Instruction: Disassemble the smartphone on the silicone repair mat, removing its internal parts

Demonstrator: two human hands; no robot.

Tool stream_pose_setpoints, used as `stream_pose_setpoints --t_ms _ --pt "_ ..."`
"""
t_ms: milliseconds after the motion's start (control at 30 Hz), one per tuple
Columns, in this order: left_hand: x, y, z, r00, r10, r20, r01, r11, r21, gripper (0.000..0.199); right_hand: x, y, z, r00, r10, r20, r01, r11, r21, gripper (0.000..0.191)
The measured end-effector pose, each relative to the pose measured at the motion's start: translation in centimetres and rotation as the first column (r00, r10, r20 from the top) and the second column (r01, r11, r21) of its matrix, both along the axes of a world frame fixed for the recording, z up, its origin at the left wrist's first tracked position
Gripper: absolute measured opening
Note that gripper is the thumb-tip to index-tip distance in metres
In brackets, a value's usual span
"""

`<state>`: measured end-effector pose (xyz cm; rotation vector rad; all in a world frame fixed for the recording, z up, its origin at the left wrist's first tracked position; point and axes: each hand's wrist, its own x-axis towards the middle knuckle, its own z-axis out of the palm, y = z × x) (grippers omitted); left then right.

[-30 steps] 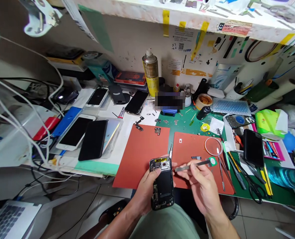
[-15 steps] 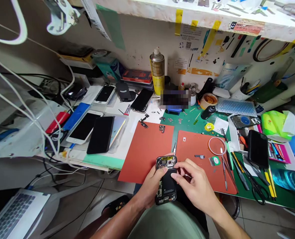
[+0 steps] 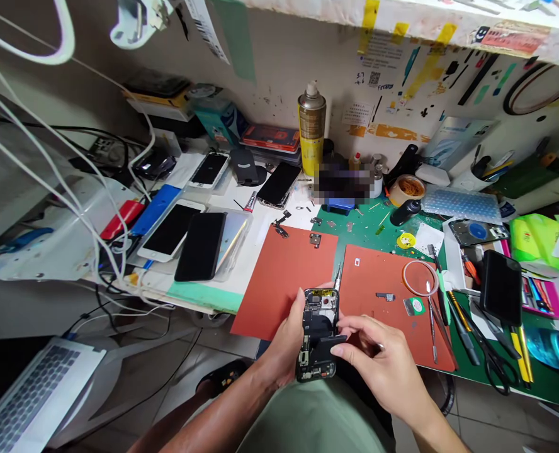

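Observation:
My left hand (image 3: 285, 336) is wrapped round an opened smartphone (image 3: 315, 301) from its left side, above my lap at the bench edge. Its internals face up, with boards and a camera opening at the top end. A black phone battery (image 3: 325, 350) lies partly out of its bay, its upper end raised and tilted. My right hand (image 3: 378, 358) pinches the battery's right edge between thumb and fingers. Just beyond the phone, a thin screwdriver (image 3: 338, 277) lies between two reddish-brown mats. Small metal phone parts (image 3: 315, 240) rest on the left mat (image 3: 289, 270).
Phones, including a black one (image 3: 200, 245), lie at the left. Tweezers (image 3: 432, 330), scissors (image 3: 494, 365) and a dark phone (image 3: 500, 286) are at the right. A spray can (image 3: 312, 135) stands at the back. White cables (image 3: 79, 201) hang at the left.
The battery's upper end has risen out of the phone, pinched by my right hand. My left thumb has moved off the battery to the phone's edge. The camera view has shifted slightly.

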<state>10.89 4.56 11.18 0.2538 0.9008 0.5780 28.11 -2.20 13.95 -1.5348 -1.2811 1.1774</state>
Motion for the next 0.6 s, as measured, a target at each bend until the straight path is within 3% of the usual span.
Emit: stream_pose_setpoints --t_ms 167,367,600 --pt "0.3 0.3 0.5 0.998 0.033 0.054 -0.03 0.998 -0.058 0.07 0.0 -0.2 0.7 0.997 0.066 -0.031 -0.063 0.992 0.106 0.006" --pt "0.5 0.6 0.8 0.995 0.072 0.068 -0.066 0.994 -0.088 0.064 0.1 -1.2 1.7 1.0 -0.005 0.002 0.005 0.976 0.218 0.007" --pt "0.8 0.8 0.9 0.996 0.031 0.08 -0.025 0.997 -0.075 0.067 -0.1 -1.6 1.8 0.99 -0.13 0.046 0.115 0.965 0.236 0.011"
